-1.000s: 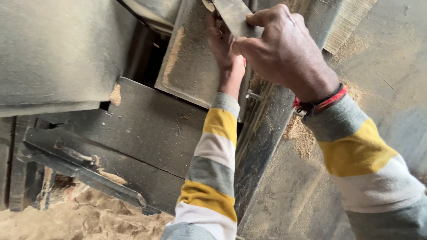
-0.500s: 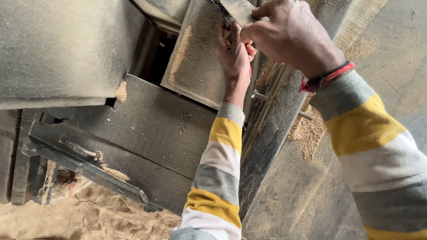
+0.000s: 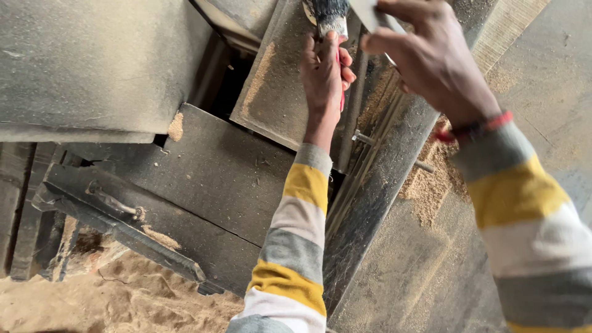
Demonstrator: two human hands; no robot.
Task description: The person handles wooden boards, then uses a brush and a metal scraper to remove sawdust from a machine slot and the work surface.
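Note:
My left hand (image 3: 324,77) is closed around a paintbrush (image 3: 330,18) with a red handle, metal ferrule and dark bristles, held against a dusty grey metal panel (image 3: 274,86) of a woodworking machine. My right hand (image 3: 431,58) grips a flat grey metal piece (image 3: 373,13) at the top edge, just right of the brush. A red band circles my right wrist. Both arms wear yellow, white and grey striped sleeves.
Dusty grey machine plates (image 3: 92,68) fill the left. A dark metal bar with a bracket (image 3: 123,225) runs low left. Sawdust lies heaped on the floor (image 3: 111,296) and beside a bolt (image 3: 425,185). A long steel rail (image 3: 382,203) slants between my arms.
The view has drawn closer. The brush has come into sight in my left hand, and my right hand has shifted right and up along the flat metal piece.

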